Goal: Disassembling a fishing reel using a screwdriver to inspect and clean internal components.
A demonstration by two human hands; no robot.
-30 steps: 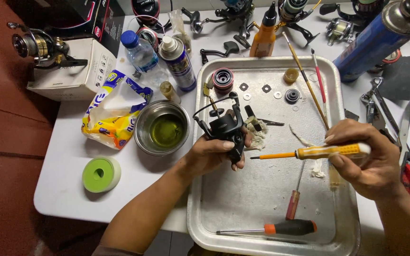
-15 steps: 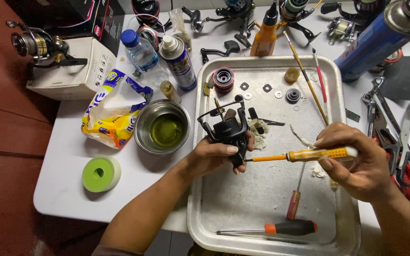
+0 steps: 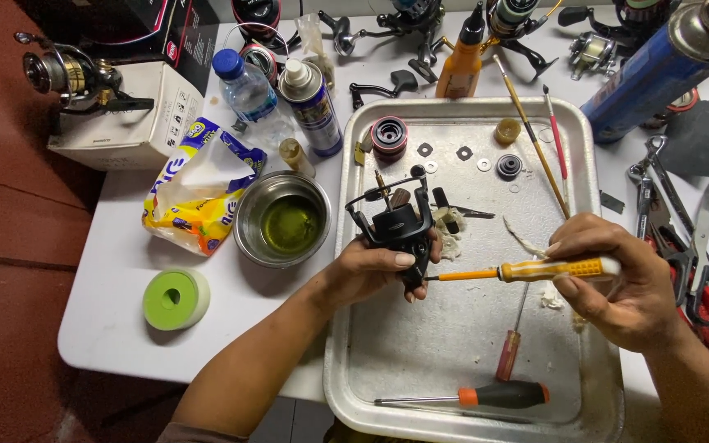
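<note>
left hand [image 3: 371, 271] closing around black reel body [image 3: 400, 230] | right hand [image 3: 617, 287] at 3 o'clock gripping yellow screwdriver [image 3: 535, 269], tip now seating in reel — fastening underway

Off-tray on bench [image 3: 116, 320]: steel bowl [image 3: 282, 219] of yellowish oil, green tape roll [image 3: 176, 299] near edge, spray can [image 3: 311, 107], water bottle [image 3: 244, 84], blue cylinder [image 3: 658, 70], pliers [image 3: 691, 262] far right.

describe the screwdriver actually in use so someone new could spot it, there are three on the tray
Start at the metal tray in the middle of the white table. Over the tray's centre the right hand holds a yellow-handled screwdriver level, tip against the black fishing reel body in the left hand. The other two, red-handled and black-and-orange, lie flat on the tray.
</note>
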